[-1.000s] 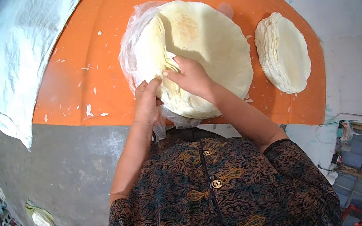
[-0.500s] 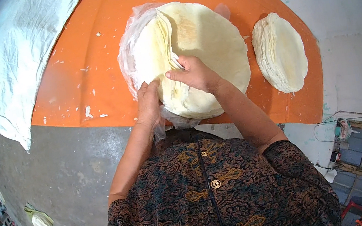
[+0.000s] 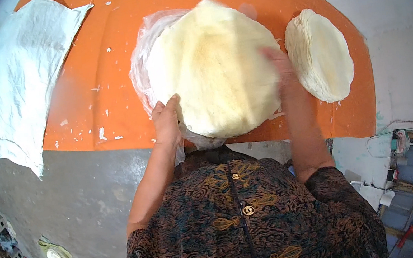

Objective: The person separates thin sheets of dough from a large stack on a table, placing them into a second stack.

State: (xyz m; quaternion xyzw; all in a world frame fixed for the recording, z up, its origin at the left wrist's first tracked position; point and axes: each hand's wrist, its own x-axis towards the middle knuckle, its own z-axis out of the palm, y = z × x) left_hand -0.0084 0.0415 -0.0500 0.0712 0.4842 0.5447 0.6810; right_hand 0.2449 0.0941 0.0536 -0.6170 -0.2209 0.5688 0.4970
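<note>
A large stack of thin round flatbreads (image 3: 214,74), pale with a light brown patch, lies in front of me on a clear plastic bag (image 3: 139,80). The bag shows crumpled along the stack's left and near sides. At the near left rim, my left hand (image 3: 166,123) is closed on the stack's edge, thumb uppermost. My right hand (image 3: 279,64) is over the stack's right edge, smeared by motion, so its fingers cannot be made out. The top sheet looks blurred on that side and lies across the stack, its far edge rising to a small peak.
A smaller flatbread stack (image 3: 321,56) sits on the right of the orange tablecloth (image 3: 111,63). Pale flakes are scattered over the cloth. A white cloth (image 3: 24,87) drapes over the left edge. Grey floor (image 3: 93,191) shows below, with a wall on the right.
The folded-over flatbread layers now lie spread flat across the stack. My right hand has moved from the stack's middle to its right edge. My left hand stays at the near left rim.
</note>
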